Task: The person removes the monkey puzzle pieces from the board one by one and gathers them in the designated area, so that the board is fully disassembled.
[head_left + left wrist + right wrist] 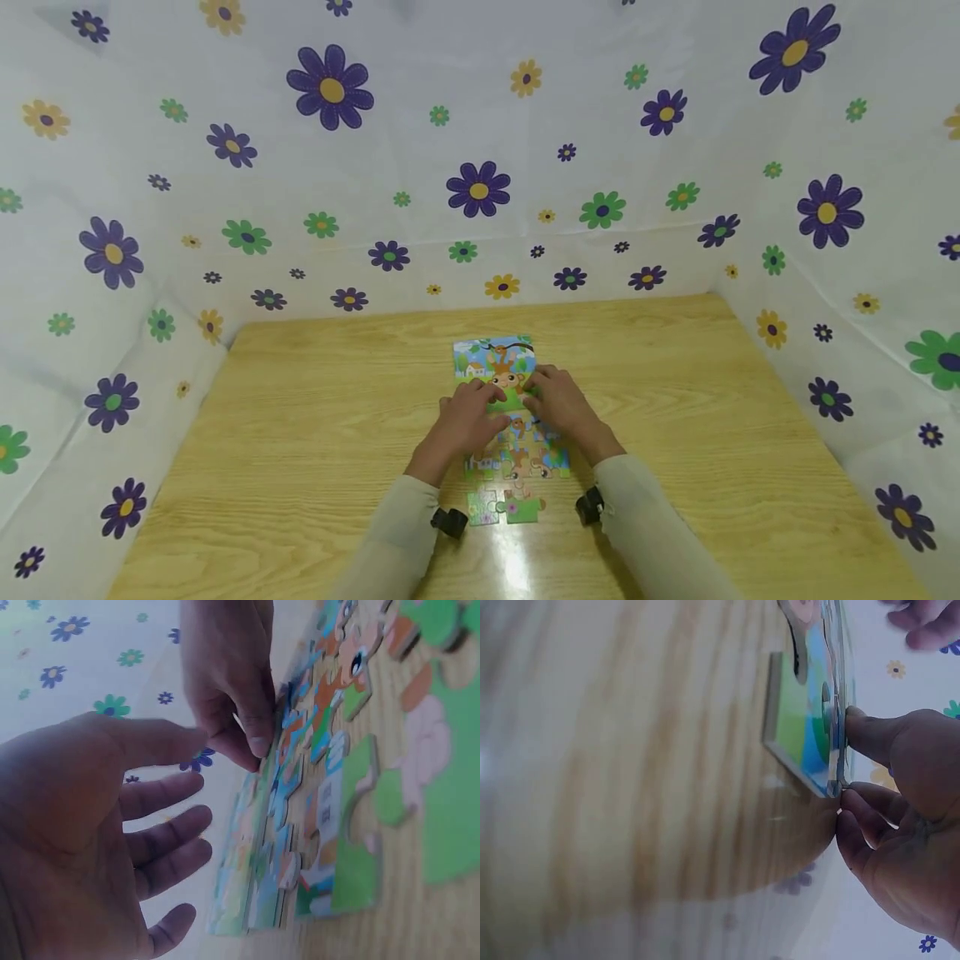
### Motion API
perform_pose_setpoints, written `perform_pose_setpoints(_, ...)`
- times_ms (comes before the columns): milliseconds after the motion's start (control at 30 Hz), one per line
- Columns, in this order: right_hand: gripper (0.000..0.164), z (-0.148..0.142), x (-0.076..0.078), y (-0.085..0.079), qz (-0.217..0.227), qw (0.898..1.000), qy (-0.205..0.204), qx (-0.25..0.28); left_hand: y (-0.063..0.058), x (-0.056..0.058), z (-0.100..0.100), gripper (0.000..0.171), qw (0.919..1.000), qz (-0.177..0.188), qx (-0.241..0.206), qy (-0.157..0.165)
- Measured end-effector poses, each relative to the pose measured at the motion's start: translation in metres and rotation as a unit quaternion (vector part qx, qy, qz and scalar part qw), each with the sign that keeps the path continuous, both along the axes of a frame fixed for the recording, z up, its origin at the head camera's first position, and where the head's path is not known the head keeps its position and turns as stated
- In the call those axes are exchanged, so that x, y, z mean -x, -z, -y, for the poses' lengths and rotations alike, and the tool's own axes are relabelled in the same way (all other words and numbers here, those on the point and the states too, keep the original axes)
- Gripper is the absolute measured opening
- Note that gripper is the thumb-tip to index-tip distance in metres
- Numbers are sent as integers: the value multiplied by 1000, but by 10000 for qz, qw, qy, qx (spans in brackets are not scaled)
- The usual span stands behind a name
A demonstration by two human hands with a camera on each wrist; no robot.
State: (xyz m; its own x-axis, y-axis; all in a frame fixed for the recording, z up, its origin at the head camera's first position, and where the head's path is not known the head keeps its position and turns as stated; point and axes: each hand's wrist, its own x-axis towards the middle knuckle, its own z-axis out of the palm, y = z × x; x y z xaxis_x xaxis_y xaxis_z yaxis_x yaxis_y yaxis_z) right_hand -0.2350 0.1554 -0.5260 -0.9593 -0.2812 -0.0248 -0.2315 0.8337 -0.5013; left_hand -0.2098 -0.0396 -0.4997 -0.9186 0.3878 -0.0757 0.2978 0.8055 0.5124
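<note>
A picture card [472, 357] with a cartoon monkey, a small house and a branch lies flat on the table. My right hand [562, 404] pinches its right edge, thumb on top; the right wrist view shows thumb and fingertips [853, 720] at that edge. Over the card's lower left hovers my left hand [468, 421], its fingers spread and loosely bent in the left wrist view, holding nothing. Below the card sits a partly joined jigsaw puzzle [525, 467] of a similar scene, its upper left covered by the left hand. Gaps show between some pieces [356, 862].
Two joined green pieces [483, 507] lie at the puzzle's near side. Wooden table [315, 433] extends to both sides. White cloth [420, 150] with printed flowers stands behind and at both sides. Black wrist cameras [450, 522] sit on both sleeves.
</note>
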Motion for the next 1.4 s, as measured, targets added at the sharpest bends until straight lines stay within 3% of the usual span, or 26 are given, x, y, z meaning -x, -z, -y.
perform_pose_setpoints(233,23,-1,-1,-3,-109,9999,68,33,3,25,-14,39,9998,63,181,38)
perform_pose_setpoints(367,25,-2,-2,-1,-111,9998,140,87,10,31,-20,41,9994,160,307,28)
perform_pose_setpoints(767,52,-4,-4,-3,233,9995,205,-59,23,31,-32,42,9963,-112,736,-425)
perform_pose_setpoints(1400,57,-8,2,-3,-24,9996,-69,-289,22,34,-37,33,9959,-123,374,-814)
